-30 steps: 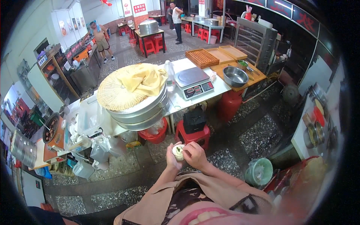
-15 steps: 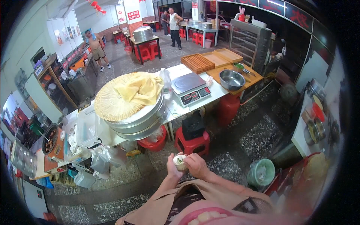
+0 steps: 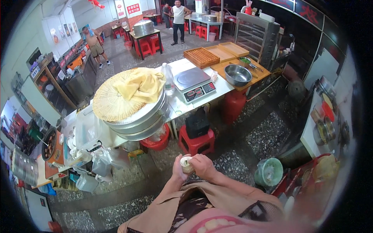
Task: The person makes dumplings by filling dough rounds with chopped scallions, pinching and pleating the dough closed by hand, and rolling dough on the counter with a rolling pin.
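Between my two hands, in front of my apron, is a small round white dough bun (image 3: 187, 167). My left hand (image 3: 178, 170) cups it from the left and below. The fingers of my right hand (image 3: 204, 168) are closed at its upper right edge. The dough is gathered around a small dark opening at the top; the filling barely shows. A red plastic stool (image 3: 197, 143) with a black box-shaped bag (image 3: 196, 125) on it stands just beyond my hands.
Ahead runs a white table (image 3: 180, 105) with stacked steamers (image 3: 138, 132), a woven lid (image 3: 110, 95) under yellow cloth, a scale (image 3: 194, 83) and a steel bowl (image 3: 237, 75). A green bucket (image 3: 268, 173) stands at right. Two people stand farther back, another at left.
The bun's top has drawn in, and the green filling that showed before is now mostly covered. The whole view has shifted slightly; my hands stay together on the bun.
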### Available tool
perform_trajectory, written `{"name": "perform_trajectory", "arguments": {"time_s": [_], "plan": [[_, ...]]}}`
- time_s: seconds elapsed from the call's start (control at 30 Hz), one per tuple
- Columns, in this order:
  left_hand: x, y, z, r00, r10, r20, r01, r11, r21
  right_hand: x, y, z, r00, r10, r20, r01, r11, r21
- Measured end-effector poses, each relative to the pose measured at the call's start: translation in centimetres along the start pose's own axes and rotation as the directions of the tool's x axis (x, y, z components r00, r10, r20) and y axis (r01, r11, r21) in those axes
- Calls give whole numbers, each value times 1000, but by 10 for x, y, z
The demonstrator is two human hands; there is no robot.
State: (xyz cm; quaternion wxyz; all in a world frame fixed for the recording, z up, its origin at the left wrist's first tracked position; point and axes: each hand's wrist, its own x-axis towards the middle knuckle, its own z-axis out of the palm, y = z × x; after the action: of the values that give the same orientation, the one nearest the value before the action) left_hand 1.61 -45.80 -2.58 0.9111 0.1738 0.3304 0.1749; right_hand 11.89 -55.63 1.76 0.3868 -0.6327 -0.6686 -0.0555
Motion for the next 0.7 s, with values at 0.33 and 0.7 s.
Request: {"name": "perform_trajectory", "arguments": {"time_s": [0.33,0.7], "plan": [[8,1,-18,995,-24,95,24,1000,-3,12,-2,-4,992,-28,122,27,1000,6],[-24,13,19,934,351,65,-336,926,-171,32,-19,0,928,352,-117,-276,866,416]]}}
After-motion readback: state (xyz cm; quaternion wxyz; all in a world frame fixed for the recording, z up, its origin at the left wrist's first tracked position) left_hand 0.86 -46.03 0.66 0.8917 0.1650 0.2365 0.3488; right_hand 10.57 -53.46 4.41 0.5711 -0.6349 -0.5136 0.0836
